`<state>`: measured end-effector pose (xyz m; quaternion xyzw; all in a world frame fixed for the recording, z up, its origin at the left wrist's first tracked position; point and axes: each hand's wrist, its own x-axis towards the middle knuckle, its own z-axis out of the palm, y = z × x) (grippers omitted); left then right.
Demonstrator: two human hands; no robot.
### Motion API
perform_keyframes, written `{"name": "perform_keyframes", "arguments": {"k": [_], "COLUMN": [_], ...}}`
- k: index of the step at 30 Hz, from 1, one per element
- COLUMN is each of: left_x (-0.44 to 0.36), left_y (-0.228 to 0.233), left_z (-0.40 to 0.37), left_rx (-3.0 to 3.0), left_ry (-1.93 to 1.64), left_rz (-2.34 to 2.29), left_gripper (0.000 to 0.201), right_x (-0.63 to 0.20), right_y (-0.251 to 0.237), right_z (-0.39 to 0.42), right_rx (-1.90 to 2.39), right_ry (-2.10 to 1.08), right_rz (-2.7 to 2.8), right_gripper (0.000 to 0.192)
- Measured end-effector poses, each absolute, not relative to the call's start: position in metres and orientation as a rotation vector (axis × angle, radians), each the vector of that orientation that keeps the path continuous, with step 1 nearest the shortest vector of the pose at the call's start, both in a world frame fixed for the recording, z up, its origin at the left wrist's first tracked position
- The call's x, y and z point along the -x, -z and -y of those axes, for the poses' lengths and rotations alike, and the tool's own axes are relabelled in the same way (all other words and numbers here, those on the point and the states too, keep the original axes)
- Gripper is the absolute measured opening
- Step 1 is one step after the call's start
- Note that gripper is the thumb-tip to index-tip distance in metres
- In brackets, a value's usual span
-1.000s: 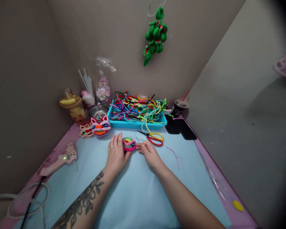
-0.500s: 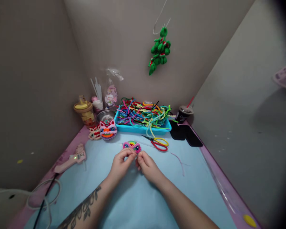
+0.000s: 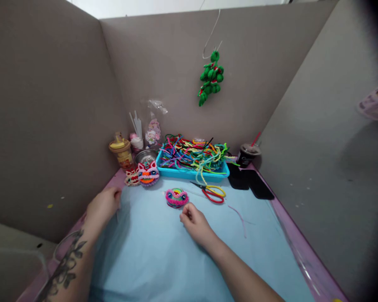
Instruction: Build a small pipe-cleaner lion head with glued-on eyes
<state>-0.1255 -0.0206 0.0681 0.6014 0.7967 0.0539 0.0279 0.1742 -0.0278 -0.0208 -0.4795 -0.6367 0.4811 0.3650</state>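
The small lion-head craft [image 3: 177, 198] of pink and multicoloured chenille stems, with blue eyes, lies on the light blue mat, touched by neither hand. Just to its lower right is my right hand [image 3: 198, 224], fingers curled and thumb pinched to the forefinger; what it pinches, if anything, is too small to make out. My left hand [image 3: 103, 209] is at the mat's left edge, its fingers closed over the pink glue gun, which is almost wholly hidden beneath it. Beside the craft lie scissors [image 3: 214, 195] with one yellow and one red handle loop.
A blue tray [image 3: 192, 175] heaped with chenille stems stands at the back. Left of it are two finished lion heads [image 3: 148, 174], a metal bowl [image 3: 146, 156] and a lidded cup [image 3: 122, 154]. Rightward are a black phone [image 3: 258, 183], a drink cup [image 3: 247, 154] and a loose lilac stem [image 3: 239, 216].
My left hand has left the craft and moved left onto the glue gun. My right hand stays near the craft, now apart from it. The view has tilted upward slightly.
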Motion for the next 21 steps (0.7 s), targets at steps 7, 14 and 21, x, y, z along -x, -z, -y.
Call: {"name": "perform_keyframes", "arguments": {"k": [7,14,21], "left_x": [0.123,0.122,0.108], "left_y": [-0.052,-0.05,-0.034], "left_z": [0.0,-0.025,-0.034], "left_rx": [-2.033,-2.161,-2.247], "left_ry": [0.133,0.153,0.044], "left_rz": [-2.469,-2.37,-2.234], "left_gripper": [0.031,0.034,0.028], "right_x": [-0.179,-0.182,-0.182], "right_y": [0.018,0.02,0.022], "right_z": [0.023,0.021,0.023], "right_rx": [1.254,1.249,1.236], "right_ry": [-1.211,-1.168,-1.14], "right_rz": [1.657,1.739,1.79], "right_gripper": [0.006,0.002,0.002]}}
